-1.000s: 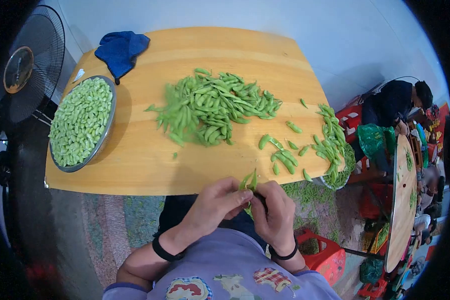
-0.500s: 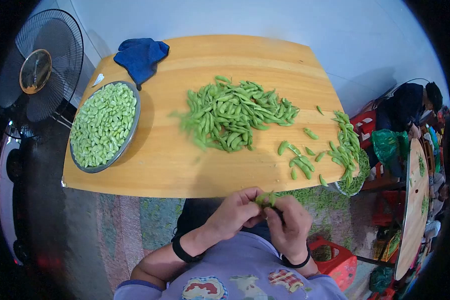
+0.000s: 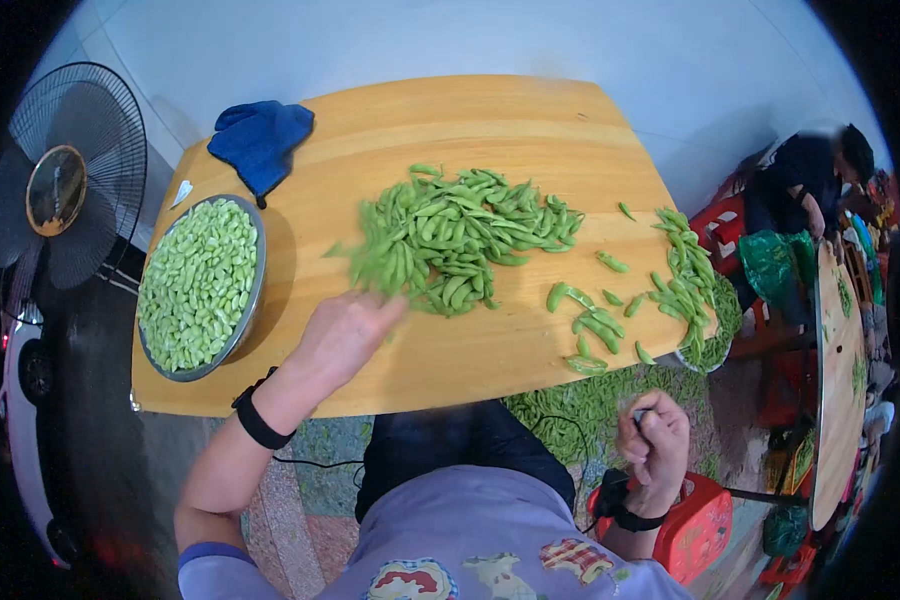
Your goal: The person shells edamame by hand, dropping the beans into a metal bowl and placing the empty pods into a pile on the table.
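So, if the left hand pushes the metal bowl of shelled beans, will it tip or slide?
The metal bowl looks wide, shallow and heaped full, so it probably slides heavily rather than tips. Its edge overhangs the table side, so an outward push may drop it. The left hand is beside it, not touching.

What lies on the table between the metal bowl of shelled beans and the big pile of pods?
In the head view, the left hand reaches across bare wood between the metal bowl and the pod pile, fingertips at the pile's near edge.
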`<action>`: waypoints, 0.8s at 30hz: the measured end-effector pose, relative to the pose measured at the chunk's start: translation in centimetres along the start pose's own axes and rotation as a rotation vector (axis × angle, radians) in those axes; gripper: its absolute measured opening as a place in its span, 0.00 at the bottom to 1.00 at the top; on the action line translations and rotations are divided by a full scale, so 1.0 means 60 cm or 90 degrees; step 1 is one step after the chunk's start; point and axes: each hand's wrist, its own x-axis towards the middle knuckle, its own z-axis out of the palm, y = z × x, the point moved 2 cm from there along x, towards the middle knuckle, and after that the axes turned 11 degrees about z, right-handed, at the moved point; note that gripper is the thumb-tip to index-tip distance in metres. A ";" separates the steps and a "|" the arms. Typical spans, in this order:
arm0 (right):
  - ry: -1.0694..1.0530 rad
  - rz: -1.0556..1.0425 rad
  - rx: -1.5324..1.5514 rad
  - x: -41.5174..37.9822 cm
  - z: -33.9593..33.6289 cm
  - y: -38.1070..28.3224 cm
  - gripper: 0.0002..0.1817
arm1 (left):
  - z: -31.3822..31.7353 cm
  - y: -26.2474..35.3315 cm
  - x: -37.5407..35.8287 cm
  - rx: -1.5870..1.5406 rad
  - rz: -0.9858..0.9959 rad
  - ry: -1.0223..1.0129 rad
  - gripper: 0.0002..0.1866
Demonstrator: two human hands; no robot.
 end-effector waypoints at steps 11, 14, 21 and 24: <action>-0.028 0.047 -0.474 0.074 0.144 0.014 0.05 | -0.006 0.002 0.019 -1.039 -0.420 0.206 0.04; -0.109 0.122 -0.243 0.121 0.178 0.024 0.08 | -0.029 0.040 0.031 -1.169 -0.422 0.245 0.02; -0.223 0.142 -0.263 0.149 0.213 0.034 0.09 | -0.016 0.074 0.035 -1.143 -0.312 0.267 0.05; -0.264 0.133 -0.288 0.149 0.209 0.030 0.08 | -0.023 0.083 0.038 -1.095 -0.309 0.255 0.04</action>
